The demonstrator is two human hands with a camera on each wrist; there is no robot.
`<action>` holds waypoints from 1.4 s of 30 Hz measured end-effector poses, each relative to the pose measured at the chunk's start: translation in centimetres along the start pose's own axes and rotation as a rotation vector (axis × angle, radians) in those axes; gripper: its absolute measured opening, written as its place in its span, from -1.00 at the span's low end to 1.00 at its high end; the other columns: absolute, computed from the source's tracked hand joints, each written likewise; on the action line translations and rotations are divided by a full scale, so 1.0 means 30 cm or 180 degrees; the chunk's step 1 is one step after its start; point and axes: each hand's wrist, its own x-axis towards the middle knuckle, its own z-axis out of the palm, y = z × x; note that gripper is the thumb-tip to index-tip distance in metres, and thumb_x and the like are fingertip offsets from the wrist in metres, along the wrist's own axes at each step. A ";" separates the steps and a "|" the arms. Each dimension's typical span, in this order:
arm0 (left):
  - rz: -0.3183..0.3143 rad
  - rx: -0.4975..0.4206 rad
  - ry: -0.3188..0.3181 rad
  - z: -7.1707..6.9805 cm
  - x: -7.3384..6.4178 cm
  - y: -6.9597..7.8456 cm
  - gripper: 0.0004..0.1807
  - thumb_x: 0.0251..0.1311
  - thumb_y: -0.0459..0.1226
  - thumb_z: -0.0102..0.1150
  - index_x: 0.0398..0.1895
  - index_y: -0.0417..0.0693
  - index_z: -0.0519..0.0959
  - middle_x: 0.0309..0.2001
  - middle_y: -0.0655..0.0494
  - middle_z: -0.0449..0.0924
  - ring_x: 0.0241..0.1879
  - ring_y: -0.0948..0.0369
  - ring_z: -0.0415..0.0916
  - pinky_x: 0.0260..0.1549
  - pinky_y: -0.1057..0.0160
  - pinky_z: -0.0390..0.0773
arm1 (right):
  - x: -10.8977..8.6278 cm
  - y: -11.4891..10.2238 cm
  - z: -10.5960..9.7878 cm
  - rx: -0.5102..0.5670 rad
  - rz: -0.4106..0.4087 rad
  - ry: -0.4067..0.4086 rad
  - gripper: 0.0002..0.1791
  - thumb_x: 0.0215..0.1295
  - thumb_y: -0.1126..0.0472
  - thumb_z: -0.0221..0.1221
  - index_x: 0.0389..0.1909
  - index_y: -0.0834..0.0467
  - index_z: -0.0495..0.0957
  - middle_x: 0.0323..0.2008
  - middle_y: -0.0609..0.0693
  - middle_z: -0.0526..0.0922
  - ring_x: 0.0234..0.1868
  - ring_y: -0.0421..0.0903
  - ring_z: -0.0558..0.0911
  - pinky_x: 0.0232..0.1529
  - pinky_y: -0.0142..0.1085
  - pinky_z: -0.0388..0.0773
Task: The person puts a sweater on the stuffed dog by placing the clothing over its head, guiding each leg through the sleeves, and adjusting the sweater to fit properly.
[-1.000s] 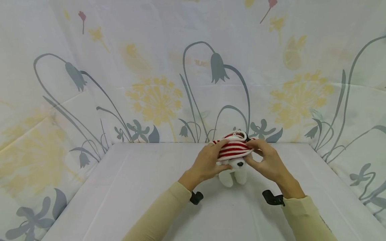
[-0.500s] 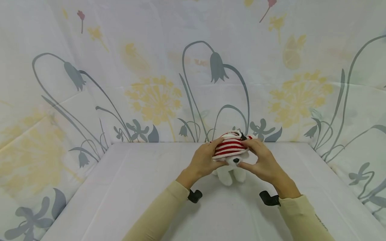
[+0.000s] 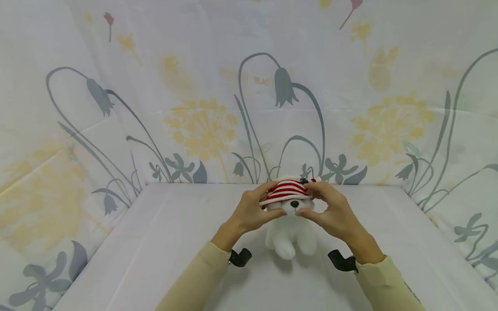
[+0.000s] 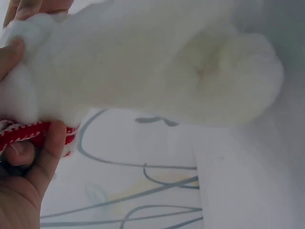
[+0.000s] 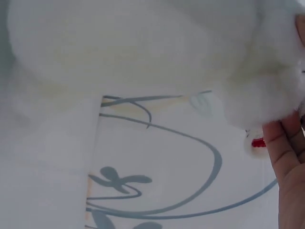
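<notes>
A white plush dog (image 3: 289, 235) with a black nose wears a red-and-white striped knit hat (image 3: 288, 191), pulled low so its eyes are hidden. My left hand (image 3: 250, 209) grips the head's left side, thumb beside the muzzle and fingers on the hat. Mirroring it, my right hand (image 3: 330, 207) holds the other side, thumb just under the nose. The left wrist view shows the fluffy body (image 4: 143, 67) and fingers (image 4: 50, 150) against the hat's red edge. In the right wrist view, fingers (image 5: 283, 152) press the head from behind; most of the hat is hidden there.
A white-covered table (image 3: 175, 224) lies under the toy. Behind it hangs a pale curtain (image 3: 218, 65) with grey and yellow flower prints, meeting the table's back edge. Black wrist mounts (image 3: 241, 258) stick out below both hands.
Both hands have brought the plush dog left and closer to me, and its legs show lower in view. The hat's white loop on top has tipped back out of sight.
</notes>
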 end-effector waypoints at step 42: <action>0.0523 0.1053 0.0124 0.017 0.014 0.040 -0.47 -0.10 -0.26 0.39 0.03 -0.11 0.50 -0.15 0.11 0.52 -0.17 0.21 0.38 -0.17 0.32 0.40 | -0.008 0.009 0.019 -0.0177 0.0152 -0.0304 -0.26 -0.27 0.26 0.54 0.03 0.21 0.44 -0.23 -0.07 0.46 -0.46 -0.26 0.38 -0.49 -0.48 0.37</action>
